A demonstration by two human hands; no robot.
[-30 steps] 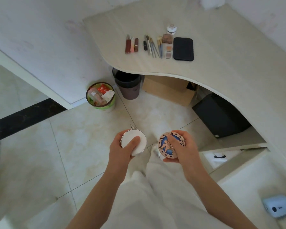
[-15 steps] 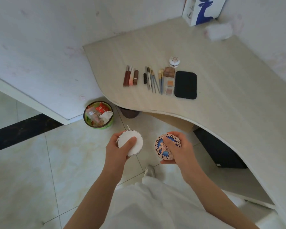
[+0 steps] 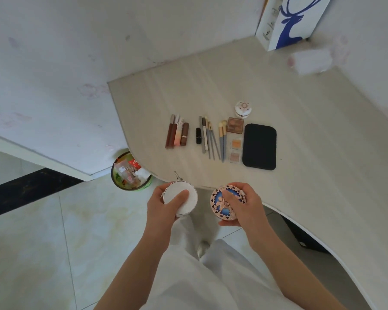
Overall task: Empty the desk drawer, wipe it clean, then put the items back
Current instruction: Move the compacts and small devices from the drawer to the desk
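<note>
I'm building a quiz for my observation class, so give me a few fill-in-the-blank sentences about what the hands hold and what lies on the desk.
1. The left hand grips a round ____ compact.
2. The patterned blue and pink compact is held in the ____ hand.
3. On the desk, the black pad lies to the ____ of the makeup brushes.
4. The small bin full of rubbish stands on the ____.

Missing words: white; right; right; floor

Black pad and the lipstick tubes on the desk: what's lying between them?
In the head view, between the black pad and lipstick tubes: a black tube, brushes, and three small palettes.
</note>
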